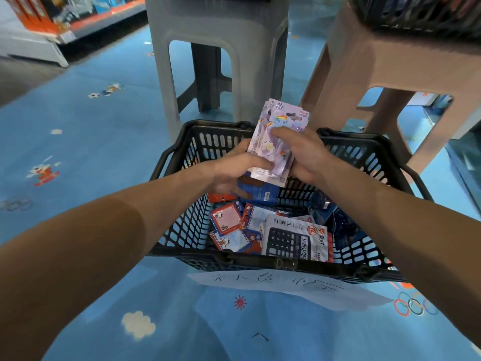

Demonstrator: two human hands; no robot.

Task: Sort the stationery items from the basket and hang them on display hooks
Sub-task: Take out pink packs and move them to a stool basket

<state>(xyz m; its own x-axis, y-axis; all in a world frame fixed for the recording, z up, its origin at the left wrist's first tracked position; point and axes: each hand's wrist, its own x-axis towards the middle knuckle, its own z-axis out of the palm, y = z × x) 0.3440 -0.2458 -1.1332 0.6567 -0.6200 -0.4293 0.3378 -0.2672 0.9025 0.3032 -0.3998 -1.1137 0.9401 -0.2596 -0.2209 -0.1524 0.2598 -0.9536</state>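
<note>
Floor: blue patterned shop floor [104, 142] is lying under everything, printed with clouds, rings and cartoon figures.
Basket: black plastic basket [182, 225] is sitting on the floor directly below both hands, its handles folded down.
Left hand: left hand [234, 173] is gripping the lower left edge of a stack of purple carded packs [279, 131], fingers curled round it.
Right hand: right hand [304, 155] is clasping the same stack from the right side, thumb pressing across the front card.
Purple carded packs: stack is being held upright above the far end of the basket, between the two hands, top edge pointing away from the person.
Basket contents: calculator pack [294, 239] is lying nearer the person than the hands; red-bordered sticky-note packs [226, 220] are lying to its left; dark blue packs [343, 225] are lying below the right forearm.
Paper sign: white handwritten sheet [299, 287] is hanging at the near rim of the basket.
Stools: grey stool [218, 24] is standing beyond the hands; brown stool [377, 61] is standing beyond and to the right, carrying a second black basket [421, 16].
</note>
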